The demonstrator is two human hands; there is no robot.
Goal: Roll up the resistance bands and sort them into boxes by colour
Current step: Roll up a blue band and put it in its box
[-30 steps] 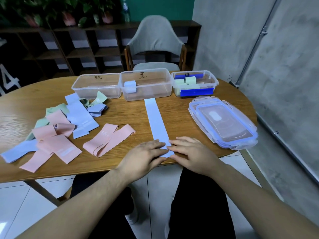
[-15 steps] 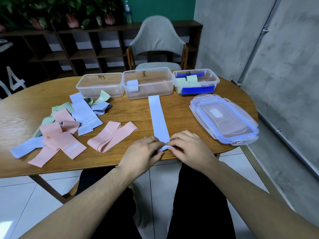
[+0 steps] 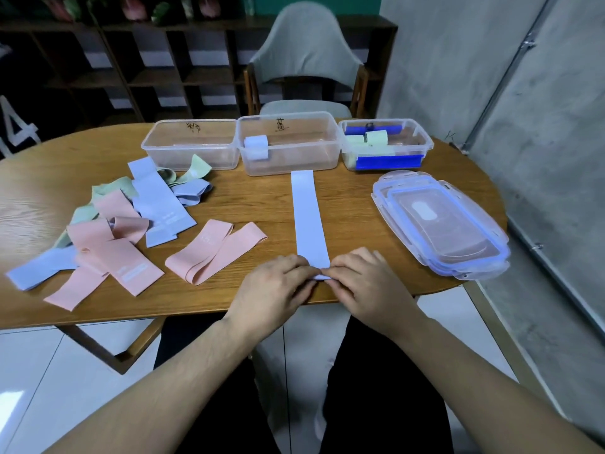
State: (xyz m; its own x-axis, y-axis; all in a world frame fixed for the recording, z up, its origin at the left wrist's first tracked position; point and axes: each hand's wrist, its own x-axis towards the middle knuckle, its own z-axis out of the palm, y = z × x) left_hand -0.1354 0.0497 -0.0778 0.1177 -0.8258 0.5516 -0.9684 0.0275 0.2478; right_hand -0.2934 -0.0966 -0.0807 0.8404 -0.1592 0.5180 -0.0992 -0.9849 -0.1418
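At the near edge of the worktop [image 3: 343,204] the fingers [image 3: 296,263] of the left hand [image 3: 271,290] and of the right hand [image 3: 366,286] are curled and pinch the near end of the pale blue band [image 3: 307,217], hiding how far it is rolled. The band lies flat toward the middle box [image 3: 288,144]. The handwriting on the boxes and the pale print on the pink band [image 3: 214,252] are not readable.

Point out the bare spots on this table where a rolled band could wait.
Bare wood lies between the flat blue band and the stacked lids, and between that band and the folded pink band. The far left edge beside the empty box is open too. The loose band pile crowds the left.
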